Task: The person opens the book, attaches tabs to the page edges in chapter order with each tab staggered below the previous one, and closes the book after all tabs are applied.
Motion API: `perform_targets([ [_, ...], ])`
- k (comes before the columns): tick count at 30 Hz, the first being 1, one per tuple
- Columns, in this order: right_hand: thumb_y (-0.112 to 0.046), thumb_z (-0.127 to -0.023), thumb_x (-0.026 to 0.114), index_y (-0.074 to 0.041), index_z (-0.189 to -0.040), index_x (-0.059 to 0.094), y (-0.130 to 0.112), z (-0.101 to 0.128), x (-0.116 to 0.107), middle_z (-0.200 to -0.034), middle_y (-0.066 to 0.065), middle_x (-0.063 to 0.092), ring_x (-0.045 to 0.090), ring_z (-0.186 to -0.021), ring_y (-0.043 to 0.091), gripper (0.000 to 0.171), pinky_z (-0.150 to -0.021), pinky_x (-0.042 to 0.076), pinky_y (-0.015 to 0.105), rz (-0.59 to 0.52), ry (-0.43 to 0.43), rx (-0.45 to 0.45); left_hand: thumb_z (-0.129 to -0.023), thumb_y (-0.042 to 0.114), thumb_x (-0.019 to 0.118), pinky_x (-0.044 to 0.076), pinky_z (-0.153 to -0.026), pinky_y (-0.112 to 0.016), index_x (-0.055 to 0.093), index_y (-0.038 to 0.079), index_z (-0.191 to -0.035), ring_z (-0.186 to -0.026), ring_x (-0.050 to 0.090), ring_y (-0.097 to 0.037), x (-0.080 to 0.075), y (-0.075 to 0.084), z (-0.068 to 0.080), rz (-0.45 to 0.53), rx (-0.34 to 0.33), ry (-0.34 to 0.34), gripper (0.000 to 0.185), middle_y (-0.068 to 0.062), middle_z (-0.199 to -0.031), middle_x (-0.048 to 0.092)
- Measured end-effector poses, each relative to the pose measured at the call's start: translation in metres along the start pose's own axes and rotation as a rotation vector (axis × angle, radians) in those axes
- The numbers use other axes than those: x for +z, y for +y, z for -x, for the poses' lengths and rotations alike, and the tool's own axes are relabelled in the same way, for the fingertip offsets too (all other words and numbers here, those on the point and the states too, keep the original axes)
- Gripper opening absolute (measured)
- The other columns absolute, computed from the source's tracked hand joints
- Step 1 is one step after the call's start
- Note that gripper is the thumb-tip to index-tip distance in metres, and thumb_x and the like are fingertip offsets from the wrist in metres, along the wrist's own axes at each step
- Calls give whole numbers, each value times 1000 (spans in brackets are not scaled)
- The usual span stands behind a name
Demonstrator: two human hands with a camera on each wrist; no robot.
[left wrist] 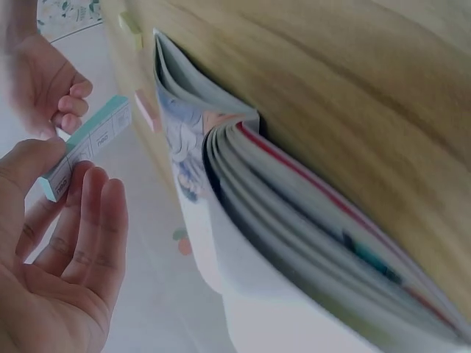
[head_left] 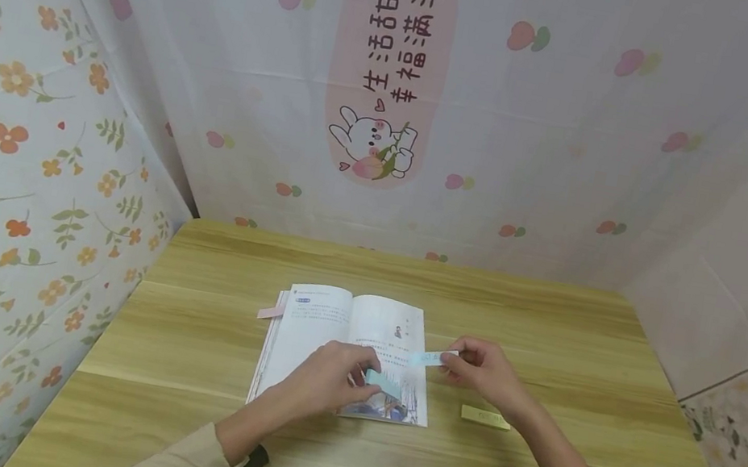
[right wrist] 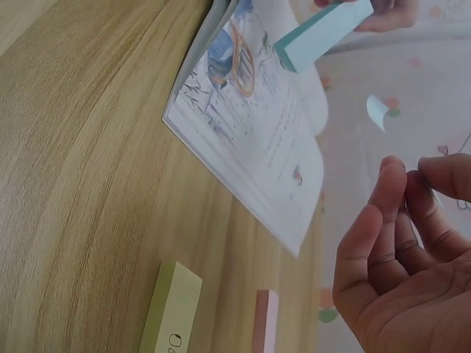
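From the head view, an open picture book (head_left: 346, 350) lies flat in the middle of the wooden tabletop (head_left: 194, 352), and the left hand (head_left: 329, 377) sits over its lower pages, fingers curled round a pale blue sticky-note pad (head_left: 383, 383). The right hand (head_left: 481, 367) hovers just beside the book's right edge, pinching a single blue sticky strip (head_left: 431, 357) that stretches toward the page. A yellow note pad (head_left: 486, 418) lies on the tabletop near the right wrist, and a pink tab (head_left: 271, 313) pokes out at the book's left edge. The left wrist camera shows the thumb and fingers (left wrist: 92, 213) clamped on one end of the blue pad (left wrist: 85, 147), palm half open, the book's fanned pages (left wrist: 294, 213) right alongside. On the right wrist camera the fingertips (right wrist: 394, 187) are pressed to the thumb, the rest of the hand loosely open; the strip's curled end (right wrist: 377, 112) flutters above, with the yellow pad (right wrist: 171, 305) and a pink pad (right wrist: 265, 320) just below. The risk here, I'd judge: that thin strip is held only by its tip, so it could curl, stick to a finger or land crooked on the page.
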State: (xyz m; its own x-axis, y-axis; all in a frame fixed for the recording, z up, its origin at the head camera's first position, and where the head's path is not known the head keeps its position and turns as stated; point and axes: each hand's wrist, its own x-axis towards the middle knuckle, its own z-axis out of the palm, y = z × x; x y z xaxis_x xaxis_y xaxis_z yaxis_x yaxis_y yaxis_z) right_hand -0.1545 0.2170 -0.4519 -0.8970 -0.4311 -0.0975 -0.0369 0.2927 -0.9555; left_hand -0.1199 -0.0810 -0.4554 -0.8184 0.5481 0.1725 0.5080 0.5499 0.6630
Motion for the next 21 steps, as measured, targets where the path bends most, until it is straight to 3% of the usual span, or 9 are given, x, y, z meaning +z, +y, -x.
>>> perform_targets([
  [6,-13,-101,65,7,-99,64,0,3,-5,-96,31,65,62,-79,32,21,-81,57,51,11,22,-4,-88,20,82,52,-67,-19,71,14,-100,-73,62,1,-14,0,1,3,18,-5,17,10,-84,69],
  [14,-13,-101,65,10,-100,63,3,8,-17,-97,29,67,64,-80,29,24,-80,58,49,11,83,21,-89,21,81,52,-65,-20,71,14,-99,-76,66,-7,-38,11,-12,-101,79,-18,16,7,-89,71],
  [21,-15,-103,62,11,-106,63,10,8,-33,-96,26,68,64,-81,32,26,-75,58,44,33,140,37,-90,21,80,51,-64,-16,72,12,-101,-77,66,-7,-39,26,-31,-133,126,-70,16,4,-93,73],
])
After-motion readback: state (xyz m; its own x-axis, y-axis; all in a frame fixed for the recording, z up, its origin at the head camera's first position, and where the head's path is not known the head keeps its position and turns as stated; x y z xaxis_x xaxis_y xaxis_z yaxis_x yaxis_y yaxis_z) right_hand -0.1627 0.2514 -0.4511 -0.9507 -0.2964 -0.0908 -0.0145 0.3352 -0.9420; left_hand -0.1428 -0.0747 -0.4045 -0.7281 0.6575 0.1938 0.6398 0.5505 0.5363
